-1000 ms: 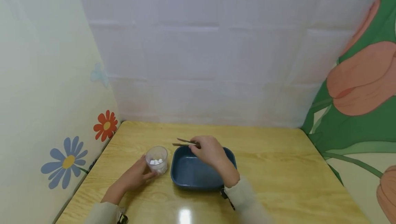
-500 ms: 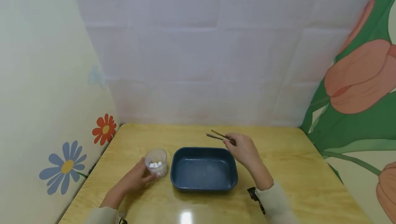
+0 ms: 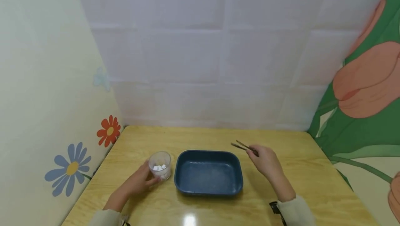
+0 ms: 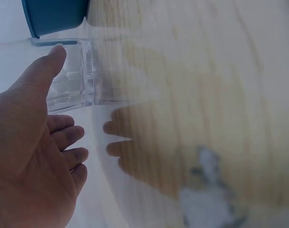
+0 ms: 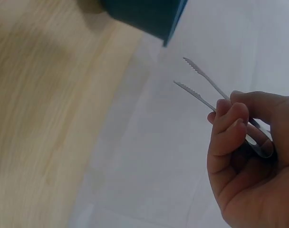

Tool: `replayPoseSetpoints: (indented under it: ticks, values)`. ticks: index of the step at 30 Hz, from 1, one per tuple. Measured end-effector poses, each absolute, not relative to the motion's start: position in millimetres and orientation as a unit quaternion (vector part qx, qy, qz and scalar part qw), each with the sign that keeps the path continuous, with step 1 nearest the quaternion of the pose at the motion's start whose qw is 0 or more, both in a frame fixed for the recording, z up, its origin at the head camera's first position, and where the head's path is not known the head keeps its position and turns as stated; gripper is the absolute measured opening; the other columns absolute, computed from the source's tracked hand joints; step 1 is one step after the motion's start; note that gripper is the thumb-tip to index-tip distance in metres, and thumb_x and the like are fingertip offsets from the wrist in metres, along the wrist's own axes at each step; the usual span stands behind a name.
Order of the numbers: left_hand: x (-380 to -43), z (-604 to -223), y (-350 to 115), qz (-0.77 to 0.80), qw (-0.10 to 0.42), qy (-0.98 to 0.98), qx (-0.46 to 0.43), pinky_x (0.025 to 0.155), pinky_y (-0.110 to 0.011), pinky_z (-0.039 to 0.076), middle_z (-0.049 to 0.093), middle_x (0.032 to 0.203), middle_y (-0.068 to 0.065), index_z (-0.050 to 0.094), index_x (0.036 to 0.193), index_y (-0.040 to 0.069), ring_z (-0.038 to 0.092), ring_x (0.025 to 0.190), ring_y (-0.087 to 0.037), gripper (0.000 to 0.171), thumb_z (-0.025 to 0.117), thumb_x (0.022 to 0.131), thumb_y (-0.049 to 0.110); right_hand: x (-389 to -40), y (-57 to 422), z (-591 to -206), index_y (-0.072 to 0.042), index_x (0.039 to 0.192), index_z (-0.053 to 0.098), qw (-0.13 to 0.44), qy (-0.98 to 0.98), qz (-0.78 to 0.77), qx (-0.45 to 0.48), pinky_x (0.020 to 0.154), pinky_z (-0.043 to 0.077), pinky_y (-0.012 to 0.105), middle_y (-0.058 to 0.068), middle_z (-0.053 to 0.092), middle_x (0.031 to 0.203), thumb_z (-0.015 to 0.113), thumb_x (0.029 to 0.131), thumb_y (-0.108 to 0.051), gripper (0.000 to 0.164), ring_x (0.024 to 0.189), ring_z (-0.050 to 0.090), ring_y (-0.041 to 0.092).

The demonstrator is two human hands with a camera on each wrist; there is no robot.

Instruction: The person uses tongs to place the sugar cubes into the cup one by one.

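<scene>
In the head view my left hand (image 3: pixel 139 181) holds a clear glass (image 3: pixel 160 163) that stands upright on the table. White cube-like pieces (image 3: pixel 160 167) lie inside the glass. The left wrist view has the thumb (image 4: pixel 42 69) along the glass wall, the fingers at its other side. To the right, my right hand (image 3: pixel 267 161) grips small metal tongs (image 3: pixel 245 147) above the table. Their serrated tips are spread, with nothing between them, in the right wrist view. A dark blue rectangular dish (image 3: pixel 208 177) sits between the hands, and its visible floor is bare.
The wooden table (image 3: pixel 200 137) meets a pale cloth backdrop (image 3: pixel 200 90) at the back. A flower-painted wall (image 3: pixel 59 115) borders the left side. Green and pink patterned fabric (image 3: pixel 365 122) hangs at the right.
My right hand, with the tongs, has moved right from above the dish to beyond its right side. The left hand has stayed at the glass.
</scene>
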State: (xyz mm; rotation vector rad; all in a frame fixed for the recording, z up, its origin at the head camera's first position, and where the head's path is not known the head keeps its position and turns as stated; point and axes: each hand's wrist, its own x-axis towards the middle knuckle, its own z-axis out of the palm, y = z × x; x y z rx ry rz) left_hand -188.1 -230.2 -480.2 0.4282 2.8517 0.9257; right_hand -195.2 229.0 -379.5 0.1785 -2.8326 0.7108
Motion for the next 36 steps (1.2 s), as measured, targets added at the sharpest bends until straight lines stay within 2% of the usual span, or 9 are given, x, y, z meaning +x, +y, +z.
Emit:
replayPoseSetpoints:
  ticks: [2,8,14,23,30,33,36]
  values:
    - [-187,-481,-230,0.300,0.062,0.942,0.139,0.111,-0.057,0.014,0.024,0.151,-0.019,0.023,0.147,0.003,0.014,0.139,-0.042,0.089,0.062,0.083,0.052,-194,234,-384,-0.006,0.106,0.068,0.100,-0.965,0.236,0.053,0.059,0.047,0.034,0.006,0.069,0.088,0.061,0.090,-0.021,0.023,0.068,0.057,0.015]
    - [-187,-481,-230,0.305,0.064,0.941,0.135,0.111,-0.056,0.013,0.026,0.151,-0.017,0.026,0.147,0.005,0.014,0.140,-0.040,0.087,0.062,0.083,0.052,-191,244,-392,0.000,0.110,0.065,0.082,-0.969,0.230,0.032,0.066,0.052,0.041,0.014,0.069,0.097,0.059,0.091,-0.021,0.029,0.080,0.064,0.024]
    - [-188,-480,-231,0.307,0.059,0.939,0.146,0.112,-0.055,0.014,0.031,0.149,-0.015,0.031,0.145,0.005,0.016,0.140,-0.040,0.082,0.064,0.084,0.048,-188,248,-399,-0.001,0.110,0.066,0.068,-0.973,0.222,0.018,0.066,0.052,0.043,0.017,0.068,0.100,0.060,0.090,-0.021,0.028,0.081,0.065,0.027]
    - [-187,-479,-232,0.308,0.056,0.938,0.149,0.111,-0.056,0.015,0.030,0.150,-0.016,0.030,0.145,0.004,0.015,0.139,-0.041,0.083,0.063,0.084,0.049,-184,252,-403,0.000,0.109,0.066,0.040,-0.976,0.214,-0.008,0.056,0.047,0.035,0.016,0.068,0.097,0.059,0.091,-0.021,0.028,0.070,0.060,0.019]
    - [-186,-477,-232,0.308,0.054,0.938,0.150,0.111,-0.057,0.015,0.029,0.150,-0.018,0.029,0.146,0.003,0.015,0.139,-0.042,0.084,0.063,0.084,0.050,-181,255,-406,0.004,0.112,0.063,0.017,-0.979,0.202,-0.011,0.065,0.052,0.044,0.024,0.065,0.105,0.057,0.092,-0.023,0.034,0.082,0.064,0.030]
    - [-186,-477,-233,0.308,0.052,0.937,0.155,0.110,-0.058,0.015,0.029,0.149,-0.019,0.029,0.145,0.002,0.015,0.139,-0.044,0.084,0.062,0.084,0.049,-180,255,-407,0.004,0.113,0.063,0.002,-0.979,0.201,-0.017,0.063,0.052,0.042,0.025,0.064,0.106,0.057,0.092,-0.024,0.035,0.079,0.064,0.028]
    - [-187,-480,-235,0.313,0.050,0.935,0.160,0.111,-0.057,0.015,0.030,0.149,-0.017,0.029,0.145,0.004,0.015,0.139,-0.041,0.083,0.063,0.084,0.049,-178,254,-409,0.004,0.109,0.064,-0.004,-0.979,0.204,-0.020,0.054,0.048,0.034,0.021,0.067,0.098,0.057,0.091,-0.022,0.032,0.068,0.060,0.019]
